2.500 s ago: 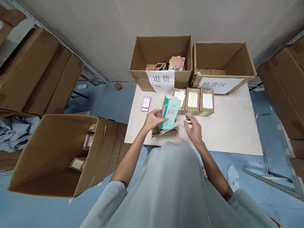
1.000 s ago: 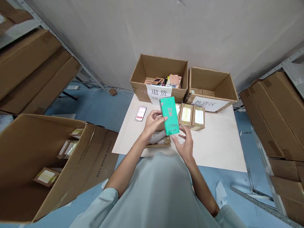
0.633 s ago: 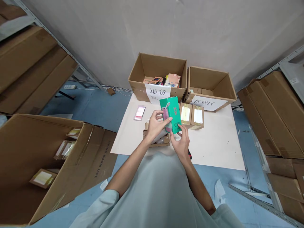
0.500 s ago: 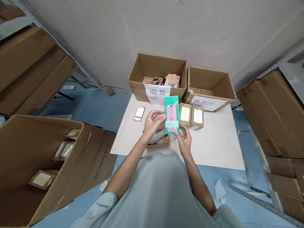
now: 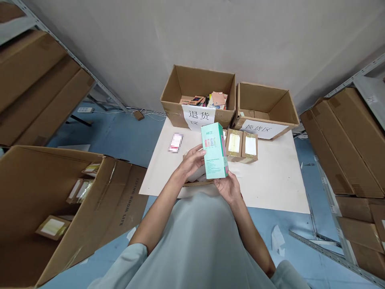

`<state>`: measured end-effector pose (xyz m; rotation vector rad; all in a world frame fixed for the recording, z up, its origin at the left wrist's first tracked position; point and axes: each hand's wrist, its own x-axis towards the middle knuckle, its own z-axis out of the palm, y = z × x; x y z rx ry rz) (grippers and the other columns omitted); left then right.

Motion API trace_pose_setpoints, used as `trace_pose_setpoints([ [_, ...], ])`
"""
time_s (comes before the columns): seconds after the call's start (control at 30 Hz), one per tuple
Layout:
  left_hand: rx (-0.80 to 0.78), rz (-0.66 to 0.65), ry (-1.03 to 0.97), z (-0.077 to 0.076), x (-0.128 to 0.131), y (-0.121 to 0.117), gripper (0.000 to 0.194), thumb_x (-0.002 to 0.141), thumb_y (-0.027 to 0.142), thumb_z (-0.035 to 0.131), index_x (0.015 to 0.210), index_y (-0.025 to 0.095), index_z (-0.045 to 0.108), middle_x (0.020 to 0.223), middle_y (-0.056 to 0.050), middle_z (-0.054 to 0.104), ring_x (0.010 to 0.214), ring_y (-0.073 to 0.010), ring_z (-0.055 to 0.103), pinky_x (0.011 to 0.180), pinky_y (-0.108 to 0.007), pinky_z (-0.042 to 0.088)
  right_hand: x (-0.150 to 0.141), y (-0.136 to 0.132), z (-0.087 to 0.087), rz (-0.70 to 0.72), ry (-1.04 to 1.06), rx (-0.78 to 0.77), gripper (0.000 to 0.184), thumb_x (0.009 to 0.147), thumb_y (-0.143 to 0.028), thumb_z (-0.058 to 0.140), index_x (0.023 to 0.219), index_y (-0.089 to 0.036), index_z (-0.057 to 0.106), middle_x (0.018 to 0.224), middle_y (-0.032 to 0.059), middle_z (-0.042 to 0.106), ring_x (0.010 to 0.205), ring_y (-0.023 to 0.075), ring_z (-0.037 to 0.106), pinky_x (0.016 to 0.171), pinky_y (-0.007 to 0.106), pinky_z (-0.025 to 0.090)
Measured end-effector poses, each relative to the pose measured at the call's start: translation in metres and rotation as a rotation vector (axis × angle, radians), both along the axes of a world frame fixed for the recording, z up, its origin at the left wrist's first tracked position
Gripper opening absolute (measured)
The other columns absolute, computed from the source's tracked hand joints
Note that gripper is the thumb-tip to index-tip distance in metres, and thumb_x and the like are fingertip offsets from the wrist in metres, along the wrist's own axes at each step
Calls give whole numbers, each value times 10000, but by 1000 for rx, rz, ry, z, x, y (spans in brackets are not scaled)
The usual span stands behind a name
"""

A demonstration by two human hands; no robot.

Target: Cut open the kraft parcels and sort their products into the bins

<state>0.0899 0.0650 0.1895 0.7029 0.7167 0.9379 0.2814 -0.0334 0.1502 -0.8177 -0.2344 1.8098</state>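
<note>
Between my two hands I hold a mint-green product box point(image 5: 214, 152) upright, its side with small printed pictures and text turned toward me. My left hand point(image 5: 193, 161) grips its left edge, thumb on the face. At the lower right corner my right hand point(image 5: 229, 187) is closed on the box from below. Beneath it, an opened small carton point(image 5: 198, 183) with whitish packing material lies on the white table point(image 5: 270, 176), partly hidden by my hands. A smartphone point(image 5: 175, 143) with a blurred screen lies to the left.
Two small taped parcels point(image 5: 242, 146) stand right of the box. Behind are two open cartons with paper signs: the left one point(image 5: 171, 112) holds several flat packages, the right one point(image 5: 290, 108) some brown pieces. A large carton point(image 5: 114, 200) with parcels stands at left; shelving point(image 5: 327, 249) is at right.
The green box has been turned, from the face with the pink device picture to the side with text and small pictures. Both hands shifted slightly with it.
</note>
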Motion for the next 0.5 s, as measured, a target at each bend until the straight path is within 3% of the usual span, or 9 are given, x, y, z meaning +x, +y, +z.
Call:
trace_pose_setpoints([
  [0.13, -3, 99, 105, 1, 2, 2, 801, 703, 517, 1036, 1364, 178, 736, 1316, -172, 837, 1205, -382, 811, 1024, -498, 648, 8, 2, 1, 34, -277, 100, 495, 958, -630, 800, 1311, -289, 741, 1302, 73, 835, 1080, 278, 815, 754, 368, 722],
  [0.27, 24, 239, 280, 3, 4, 6, 840, 675, 497, 1043, 1372, 195, 685, 1339, -165, 822, 1224, -358, 804, 1033, -504, 658, 16, 1, 6, -137, -831, 254, 594, 1050, -650, 698, 1522, -292, 644, 1488, 132, 741, 1279, 294, 761, 889, 409, 722],
  [0.43, 197, 404, 472, 5, 15, 8, 842, 638, 458, 1055, 1332, 207, 648, 1291, -146, 815, 1187, -318, 805, 1082, -499, 651, 9, -4, 11, -181, -1306, 463, 899, 902, -611, 902, 1669, -306, 544, 1649, 184, 618, 1380, 364, 701, 945, 493, 720],
  [0.5, 270, 438, 540, 7, 23, 3, 830, 672, 455, 1045, 1356, 219, 638, 1304, -143, 805, 1208, -313, 797, 1084, -489, 655, 1, -4, 10, -192, -1392, 516, 857, 903, -580, 910, 1645, -302, 582, 1613, 181, 640, 1400, 369, 677, 968, 517, 720],
])
